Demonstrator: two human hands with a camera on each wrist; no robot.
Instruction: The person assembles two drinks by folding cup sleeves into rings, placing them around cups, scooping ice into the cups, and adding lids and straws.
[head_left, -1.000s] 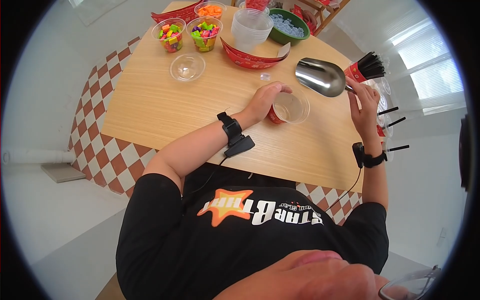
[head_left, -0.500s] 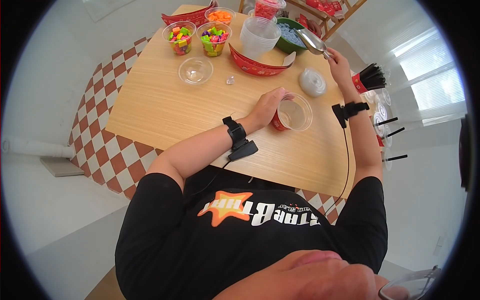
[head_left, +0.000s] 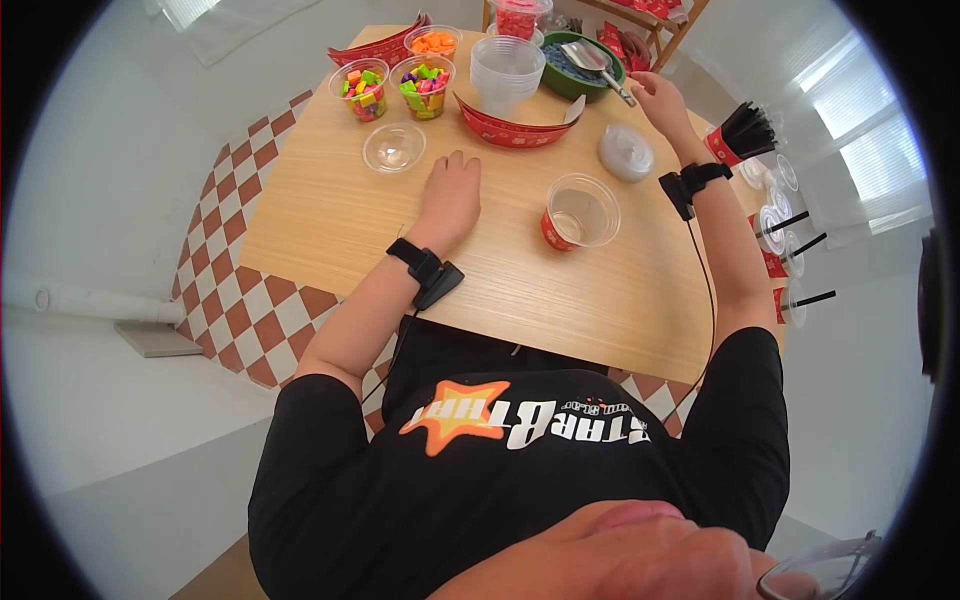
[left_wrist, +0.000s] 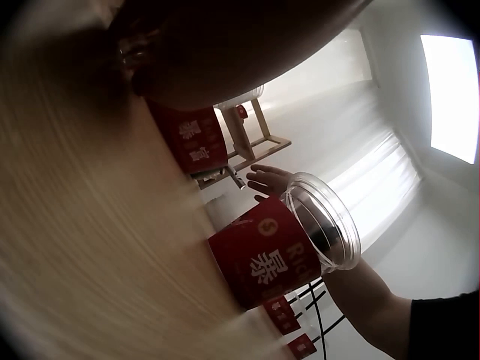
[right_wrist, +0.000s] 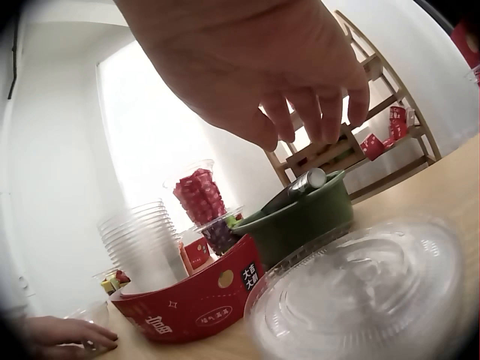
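Note:
In the head view my left hand (head_left: 452, 200) is low over the table, fingers bent down left of the cup. A small clear piece (left_wrist: 135, 54) glints at its fingertips in the left wrist view; the hand hides most of it. The clear plastic cup with a red sleeve (head_left: 558, 232) stands upright, apart from both hands. At the back right, the metal scoop (head_left: 590, 57) rests in a green bowl (head_left: 590, 92) of blue-grey pieces, its handle over the rim. My right hand (head_left: 660, 103) is just beside that handle, fingers loosely bent and holding nothing.
Behind my left hand lies a clear dome lid (head_left: 394, 148). A red paper band (head_left: 515, 132) stands before stacked clear cups (head_left: 506, 72). Cups of colourful pieces (head_left: 424, 92) are at the back left. Stacked flat lids (head_left: 627, 153) and black straws (head_left: 742, 133) are right.
My left hand has left the cup and moved left to the small clear piece. My right hand has carried the scoop to the green bowl and let it go there.

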